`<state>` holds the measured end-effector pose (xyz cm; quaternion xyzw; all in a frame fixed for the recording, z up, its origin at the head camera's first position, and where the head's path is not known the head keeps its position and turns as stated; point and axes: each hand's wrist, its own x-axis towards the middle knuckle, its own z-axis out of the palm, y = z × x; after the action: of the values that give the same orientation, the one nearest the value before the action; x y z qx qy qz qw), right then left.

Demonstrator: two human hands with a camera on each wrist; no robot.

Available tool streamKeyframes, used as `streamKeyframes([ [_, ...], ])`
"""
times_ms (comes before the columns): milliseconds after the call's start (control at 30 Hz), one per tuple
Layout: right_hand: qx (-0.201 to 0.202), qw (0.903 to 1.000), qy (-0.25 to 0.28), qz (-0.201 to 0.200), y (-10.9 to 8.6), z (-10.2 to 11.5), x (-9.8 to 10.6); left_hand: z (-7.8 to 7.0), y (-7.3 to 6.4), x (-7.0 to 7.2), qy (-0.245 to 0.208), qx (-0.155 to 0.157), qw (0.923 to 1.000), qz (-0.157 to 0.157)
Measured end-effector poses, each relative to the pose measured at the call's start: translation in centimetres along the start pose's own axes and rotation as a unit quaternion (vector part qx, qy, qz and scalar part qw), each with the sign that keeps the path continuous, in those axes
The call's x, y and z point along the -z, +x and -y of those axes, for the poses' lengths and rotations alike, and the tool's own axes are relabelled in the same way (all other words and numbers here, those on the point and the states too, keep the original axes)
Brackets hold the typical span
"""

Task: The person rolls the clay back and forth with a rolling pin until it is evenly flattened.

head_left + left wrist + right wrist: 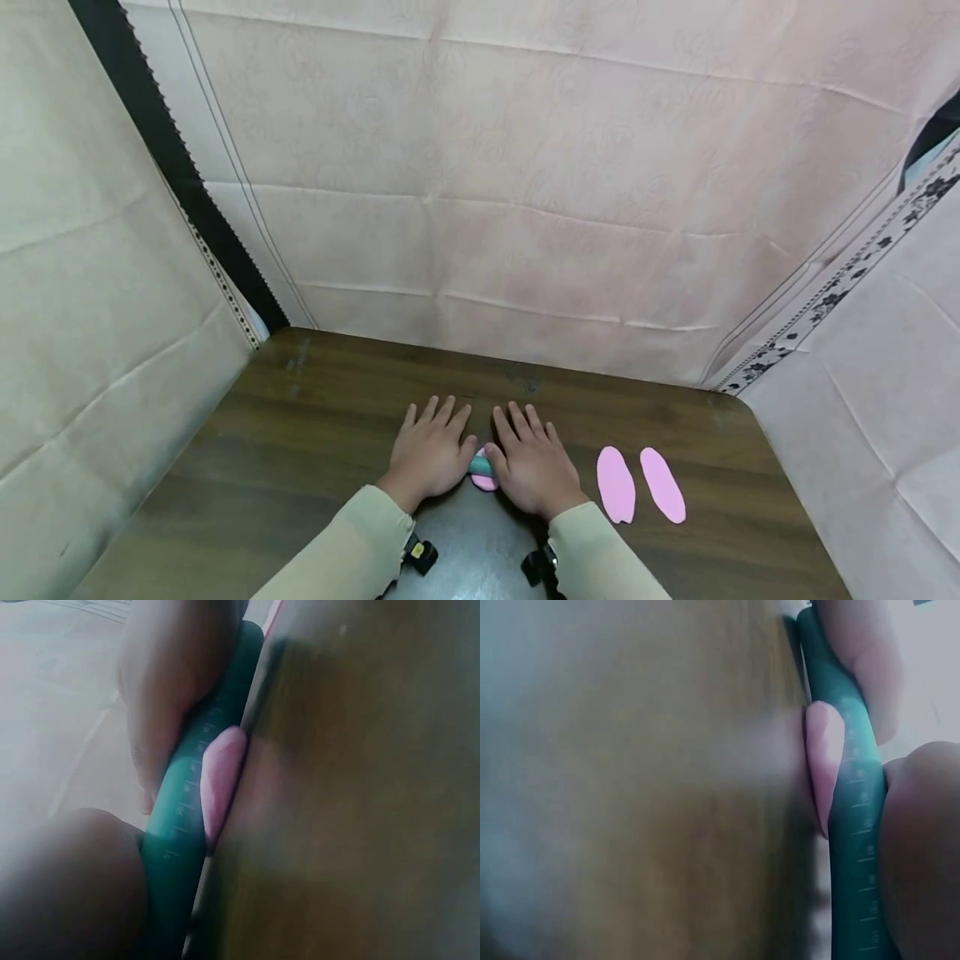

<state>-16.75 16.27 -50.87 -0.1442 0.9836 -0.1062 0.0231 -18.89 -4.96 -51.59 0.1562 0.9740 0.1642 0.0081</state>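
A green rolling pin (480, 466) with a printed scale lies across a small pink piece of clay or dough (485, 483) on the table. My left hand (429, 454) rests on the pin's left part, palm down, fingers stretched forward. On its right part lies my right hand (534, 465), likewise flat with straight fingers. Between the hands, only a short stretch of pin shows from above. In the left wrist view the rolling pin (184, 791) presses on the pink piece (223, 772), which bulges out beside it; the right wrist view also shows this pink piece (824, 757).
Two flat, elongated pink ovals (616, 485) (663, 486) lie side by side on the wooden table (315, 433), right of my right hand. Pale cloth (480, 208) hangs behind the table and along both sides.
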Motion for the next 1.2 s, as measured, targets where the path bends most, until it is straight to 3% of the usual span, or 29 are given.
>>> streamKeyframes([
  [367,0.012,0.9997,0.003,0.021,-1.5,0.2,-0.5,0.2,-1.9,-0.4,-0.013,-0.031,0.9994,0.002],
  [733,0.014,0.9998,0.005,0.010,-1.2,-0.1,0.1,0.7,-1.5,0.6,-0.035,-0.065,0.9965,0.039],
  [1200,0.011,0.9998,0.005,0.018,-1.4,0.0,0.1,0.9,-1.6,0.6,-0.032,-0.079,0.9950,0.052],
])
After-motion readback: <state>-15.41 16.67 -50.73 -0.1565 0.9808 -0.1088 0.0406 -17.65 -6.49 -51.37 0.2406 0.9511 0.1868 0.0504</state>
